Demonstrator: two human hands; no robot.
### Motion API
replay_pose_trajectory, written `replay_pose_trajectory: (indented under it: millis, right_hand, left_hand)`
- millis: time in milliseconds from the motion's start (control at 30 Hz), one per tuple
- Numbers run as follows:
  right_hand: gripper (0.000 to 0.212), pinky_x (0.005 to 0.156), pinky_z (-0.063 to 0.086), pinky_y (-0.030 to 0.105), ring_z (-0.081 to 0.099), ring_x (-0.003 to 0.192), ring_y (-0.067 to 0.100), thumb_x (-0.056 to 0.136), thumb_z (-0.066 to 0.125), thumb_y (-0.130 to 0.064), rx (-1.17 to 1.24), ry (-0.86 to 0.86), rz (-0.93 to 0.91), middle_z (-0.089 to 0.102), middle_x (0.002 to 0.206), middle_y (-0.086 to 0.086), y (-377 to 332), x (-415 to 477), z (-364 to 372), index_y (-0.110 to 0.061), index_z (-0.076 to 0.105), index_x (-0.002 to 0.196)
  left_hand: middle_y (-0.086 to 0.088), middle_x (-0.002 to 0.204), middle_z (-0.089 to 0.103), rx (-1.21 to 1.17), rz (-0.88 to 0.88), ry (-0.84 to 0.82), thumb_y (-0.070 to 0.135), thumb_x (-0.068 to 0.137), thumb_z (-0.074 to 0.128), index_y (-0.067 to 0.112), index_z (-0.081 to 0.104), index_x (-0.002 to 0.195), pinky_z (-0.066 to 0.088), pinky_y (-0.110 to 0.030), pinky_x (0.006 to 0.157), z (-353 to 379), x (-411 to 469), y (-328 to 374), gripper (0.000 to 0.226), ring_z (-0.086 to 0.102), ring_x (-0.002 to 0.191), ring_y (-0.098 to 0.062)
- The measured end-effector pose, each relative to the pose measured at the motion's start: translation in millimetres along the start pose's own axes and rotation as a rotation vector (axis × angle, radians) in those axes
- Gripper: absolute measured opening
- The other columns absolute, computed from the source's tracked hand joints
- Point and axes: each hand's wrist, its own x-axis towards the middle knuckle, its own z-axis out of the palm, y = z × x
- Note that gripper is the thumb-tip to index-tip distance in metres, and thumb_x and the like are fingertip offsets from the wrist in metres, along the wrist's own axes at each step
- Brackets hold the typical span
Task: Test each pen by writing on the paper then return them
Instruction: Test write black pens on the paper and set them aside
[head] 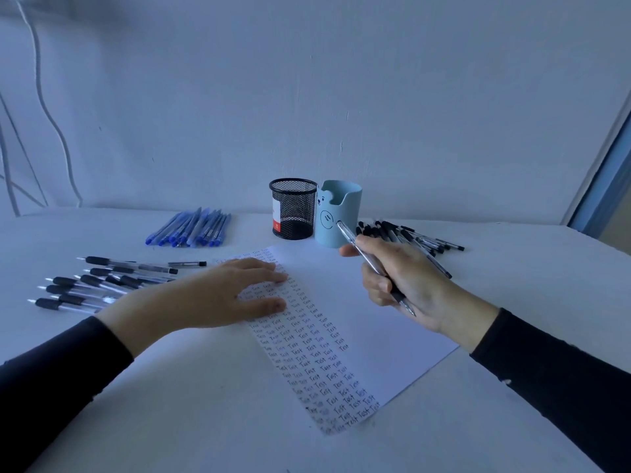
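A white sheet of paper (345,291) lies on the table, its left part covered with columns of the word "Test". My left hand (218,295) rests flat on the sheet's upper left, fingers straight. My right hand (399,281) hovers above the paper's right side and grips a clear black-tipped pen (372,264), whose tip points down toward me and whose back end points at the blue cup (338,213).
A black mesh pen holder (293,208) stands beside the blue cup at the back. Blue pens (191,228) lie in a pile at back left, black grip pens (102,281) at left, black capped pens (413,237) at back right. White table (205,421) all around.
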Motion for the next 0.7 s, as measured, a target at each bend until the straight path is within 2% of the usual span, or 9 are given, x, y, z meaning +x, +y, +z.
replay_pose_trajectory:
  millis: [133,200,267,333,400,467,533,600,700]
  right_hand:
    - [0.027,0.044,0.02,0.024,0.022,0.043,0.015,0.101,0.044,-0.028,-0.031,0.062,-0.001,0.034,0.042,0.0,2,2,-2,-0.012,0.061,0.09]
    - [0.024,0.043,0.028,0.022,0.033,0.045,0.015,0.101,0.045,-0.029,-0.043,0.125,-0.048,0.051,0.048,0.001,3,5,-4,-0.016,0.061,0.089]
    - [0.019,0.046,0.041,0.022,0.047,0.05,0.016,0.101,0.049,-0.025,-0.001,0.181,-0.168,0.069,0.066,0.005,1,8,-9,-0.013,0.061,0.093]
    - [0.016,0.06,0.055,0.026,0.064,0.062,0.017,0.1,0.055,-0.019,-0.046,0.253,-0.329,0.073,0.087,0.012,-1,11,-19,-0.004,0.059,0.097]
    - [0.012,0.074,0.057,0.025,0.072,0.079,0.015,0.095,0.062,-0.016,-0.251,0.382,-0.455,0.07,0.099,0.012,1,15,-33,-0.005,0.06,0.096]
    - [0.006,0.077,0.052,0.014,0.07,0.087,0.01,0.091,0.068,-0.012,-0.49,0.475,-0.546,0.066,0.102,0.005,3,21,-43,-0.01,0.064,0.095]
    - [0.012,0.081,0.049,0.01,0.066,0.089,0.009,0.087,0.068,0.0,-0.728,0.43,-0.631,0.059,0.102,0.005,5,31,-51,-0.006,0.068,0.097]
    - [0.019,0.08,0.049,0.014,0.062,0.085,0.012,0.084,0.063,0.008,-0.962,0.335,-0.661,0.058,0.097,0.004,11,45,-59,-0.004,0.069,0.097]
    - [0.017,0.069,0.05,0.031,0.059,0.075,0.02,0.087,0.061,0.003,-1.261,0.312,-0.608,0.056,0.099,0.0,22,60,-71,-0.005,0.069,0.1]
  left_hand:
    - [0.023,0.149,0.033,0.009,0.006,0.0,0.091,0.066,0.031,0.053,0.04,0.139,0.024,-0.026,0.112,0,0,1,0.083,0.033,0.133,0.001]
    - [0.023,0.149,0.033,0.011,0.003,-0.001,0.091,0.066,0.031,0.053,0.039,0.139,0.025,-0.027,0.113,0,0,1,0.083,0.034,0.134,0.0]
    - [0.024,0.15,0.033,0.012,0.002,-0.003,0.092,0.066,0.03,0.053,0.039,0.139,0.026,-0.028,0.113,0,0,1,0.083,0.034,0.134,0.0]
    - [0.024,0.15,0.032,0.013,-0.001,-0.01,0.092,0.066,0.03,0.053,0.038,0.139,0.026,-0.03,0.114,0,1,0,0.083,0.033,0.134,-0.001]
    - [0.024,0.15,0.032,0.015,-0.004,-0.012,0.092,0.065,0.03,0.053,0.038,0.139,0.027,-0.032,0.115,-1,1,0,0.084,0.033,0.135,-0.001]
    - [0.024,0.149,0.032,0.019,-0.001,-0.011,0.092,0.065,0.029,0.053,0.038,0.139,0.027,-0.033,0.115,-1,0,1,0.084,0.033,0.135,-0.001]
    - [0.024,0.15,0.032,0.015,-0.002,-0.01,0.092,0.066,0.03,0.053,0.038,0.139,0.027,-0.034,0.116,-1,-1,1,0.084,0.033,0.136,-0.002]
    - [0.022,0.15,0.032,0.006,-0.005,-0.003,0.093,0.066,0.029,0.052,0.039,0.139,0.026,-0.038,0.117,-1,-1,1,0.085,0.032,0.138,-0.004]
    - [0.021,0.152,0.031,0.025,-0.007,-0.006,0.091,0.069,0.031,0.051,0.039,0.14,0.025,-0.037,0.117,0,0,1,0.081,0.031,0.138,-0.004]
